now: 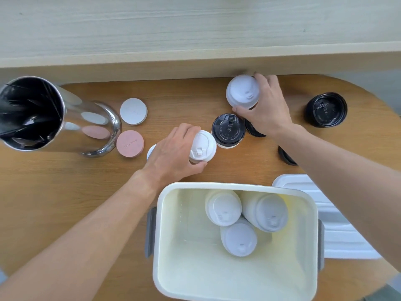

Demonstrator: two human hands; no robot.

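Note:
My left hand point(173, 152) grips a white-lidded paper cup point(204, 145) standing on the wooden table, fingers and thumb curled round its sides. My right hand point(265, 107) holds another white-lidded cup point(242, 91) farther back, thumb and fingers wrapped round it. Between the hands stands a black-lidded cup point(227, 130). A second black lid point(252, 128) shows partly under my right hand, a third black-lidded cup point(326, 109) stands at the right, and another point(285, 156) is mostly hidden by my right forearm. The cream plastic bin point(180, 224) in front of me holds three white-lidded cups point(238, 237).
A shiny steel canister point(93, 127) holding dark utensils stands at the left. A white coaster point(133, 111) and a pink coaster point(130, 143) lie beside it. The bin's white lid point(342, 231) lies at the right. A pale wooden ledge point(195, 59) runs along the table's back.

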